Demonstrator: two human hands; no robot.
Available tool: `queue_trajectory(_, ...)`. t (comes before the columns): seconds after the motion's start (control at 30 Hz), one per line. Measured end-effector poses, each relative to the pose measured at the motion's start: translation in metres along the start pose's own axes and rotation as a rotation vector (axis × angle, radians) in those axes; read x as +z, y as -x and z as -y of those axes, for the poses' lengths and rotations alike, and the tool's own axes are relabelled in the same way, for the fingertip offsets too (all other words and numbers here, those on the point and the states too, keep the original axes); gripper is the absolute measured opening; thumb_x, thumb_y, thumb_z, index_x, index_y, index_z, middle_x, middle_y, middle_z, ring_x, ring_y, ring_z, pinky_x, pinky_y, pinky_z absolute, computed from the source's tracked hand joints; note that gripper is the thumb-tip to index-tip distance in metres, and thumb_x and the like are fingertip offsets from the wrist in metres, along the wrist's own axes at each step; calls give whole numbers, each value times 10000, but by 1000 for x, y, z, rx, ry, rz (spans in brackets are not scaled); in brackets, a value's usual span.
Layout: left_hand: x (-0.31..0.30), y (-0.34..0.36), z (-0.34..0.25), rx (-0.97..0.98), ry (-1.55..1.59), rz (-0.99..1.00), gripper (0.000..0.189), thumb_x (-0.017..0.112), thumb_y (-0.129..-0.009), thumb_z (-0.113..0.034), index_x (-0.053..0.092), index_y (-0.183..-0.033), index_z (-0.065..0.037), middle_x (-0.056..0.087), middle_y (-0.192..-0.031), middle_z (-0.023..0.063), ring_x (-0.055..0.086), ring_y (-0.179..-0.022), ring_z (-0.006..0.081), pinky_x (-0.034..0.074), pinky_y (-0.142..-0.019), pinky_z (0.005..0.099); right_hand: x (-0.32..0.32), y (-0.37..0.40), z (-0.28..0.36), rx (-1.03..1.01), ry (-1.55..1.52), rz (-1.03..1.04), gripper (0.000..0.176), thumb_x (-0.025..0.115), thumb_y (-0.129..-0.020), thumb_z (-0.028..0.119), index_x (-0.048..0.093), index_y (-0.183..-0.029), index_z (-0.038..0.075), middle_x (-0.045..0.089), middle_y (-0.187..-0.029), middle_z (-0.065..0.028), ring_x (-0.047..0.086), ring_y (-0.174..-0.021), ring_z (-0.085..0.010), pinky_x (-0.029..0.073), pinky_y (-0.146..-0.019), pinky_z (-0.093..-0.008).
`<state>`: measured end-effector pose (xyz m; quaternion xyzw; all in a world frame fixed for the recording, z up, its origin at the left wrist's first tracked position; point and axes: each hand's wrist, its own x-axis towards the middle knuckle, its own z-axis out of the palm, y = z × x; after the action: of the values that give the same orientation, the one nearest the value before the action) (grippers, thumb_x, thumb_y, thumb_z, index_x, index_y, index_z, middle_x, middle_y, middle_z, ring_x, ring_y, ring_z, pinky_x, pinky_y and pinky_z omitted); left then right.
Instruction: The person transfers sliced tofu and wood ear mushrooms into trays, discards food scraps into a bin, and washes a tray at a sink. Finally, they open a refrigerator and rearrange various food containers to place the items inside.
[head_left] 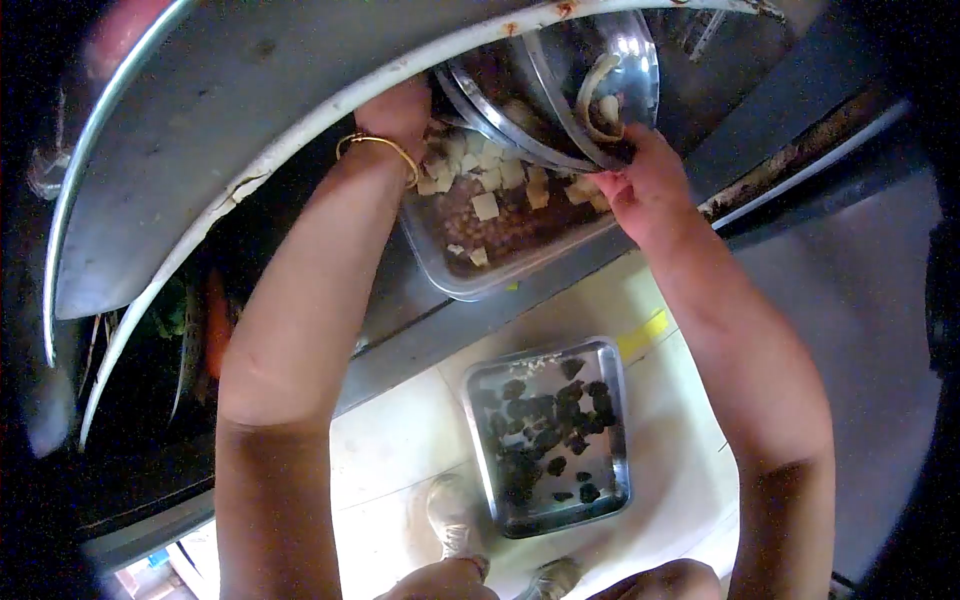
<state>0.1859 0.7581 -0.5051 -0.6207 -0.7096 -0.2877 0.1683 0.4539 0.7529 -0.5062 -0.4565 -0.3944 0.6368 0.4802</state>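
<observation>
Several shiny metal bowls (560,90) sit tilted and nested over a clear-sided tray (450,280). My right hand (648,185) is closed on the near rim of the bowls, thumb and fingers pinching the edge. Pale cubes (487,205) that look like tofu lie in the tray over a brown, grainy layer. My left hand (396,112), below a gold bracelet (378,142), reaches under the white rusty shelf edge beside the bowls and the cubes. Its fingers are hidden. A curved pale piece (598,95) lies inside the front bowl.
On the tiled floor stands a metal tray (480,400) with scattered dark pieces. My shoes (455,515) are close beside it. A curved white edge (300,135) with rust crosses above my left arm. Something orange, like a carrot (216,322), shows in the dark at left.
</observation>
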Motion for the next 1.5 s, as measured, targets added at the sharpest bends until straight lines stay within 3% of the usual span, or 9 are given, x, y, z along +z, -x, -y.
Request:
queue_trajectory(0.07,3,5,-9,-524,697,156,343,455,-914,-287,540,-1129,-34,612,-1020,142,593,-949,334,518,-764,467,9,10,13,124,-210,-46,188,478,-903,121,609,-990,18,655,-973,-120,657,-860,-230,557,-764,-343)
queue_trajectory(0.37,-60,47,-83,-552,1315,-459,327,456,-956,-303,578,-1064,-20,618,-942,72,571,-852,182,453,-814,289,7,18,19,102,-104,-75,183,503,-890,168,566,-1011,47,630,-877,-94,621,-709,-201,564,-741,-368)
queue_trajectory(0.57,-72,82,-92,-1160,2057,162,345,375,-980,-314,556,-1003,-21,607,-960,100,570,-906,219,449,-849,346,21,21,21,204,-322,-44,188,414,-924,154,552,-953,29,600,-707,-99,548,-489,-162,566,-786,-404)
queue_trajectory(0.77,-52,47,-105,-859,2683,720,731,286,-879,-640,479,-1286,-64,492,-1304,161,471,-1151,335,344,-1019,459,51,30,37,165,-311,-49,248,321,-957,118,548,-927,24,571,-630,-83,503,-440,-123,580,-753,-414)
queue_trajectory(1.0,-41,-11,-61,-1066,2262,446,674,521,-795,-580,498,-1274,-107,499,-1304,136,460,-1177,346,331,-1040,507,19,30,54,214,-104,-58,291,433,-939,261,590,-1054,44,647,-942,-143,651,-697,-254,572,-526,-335)
queue_trajectory(1.07,-40,-17,-50,-1052,2157,414,651,522,-802,-556,500,-1272,-106,502,-1301,135,466,-1172,342,338,-1033,501,5,23,43,1,220,132,269,454,-929,215,561,-1114,50,619,-1057,-139,643,-853,-287,578,-591,-367)
queue_trajectory(1.27,-38,-22,-35,-870,1722,421,584,524,-824,-484,509,-1264,-100,513,-1291,130,485,-1157,331,359,-1013,482,16,56,58,111,-159,-202,228,470,-910,104,528,-1128,67,598,-1110,-118,614,-984,-286,545,-752,-413)
queue_trajectory(1.33,-39,-21,-32,-739,1503,435,562,525,-831,-460,511,-1261,-99,517,-1288,129,491,-1152,327,365,-1006,476,-34,61,22,-512,719,-131,272,481,-917,120,513,-1181,62,597,-1130,-108,601,-1016,-262,520,-812,-390)
queue_trajectory(1.5,-35,-19,-27,-350,865,461,508,527,-849,-400,518,-1254,-94,526,-1280,125,506,-1139,318,383,-989,460,-57,146,32,-50,-53,-226,366,472,-912,71,474,-1277,51,600,-1148,-78,587,-1015,-191,482,-874,-341)
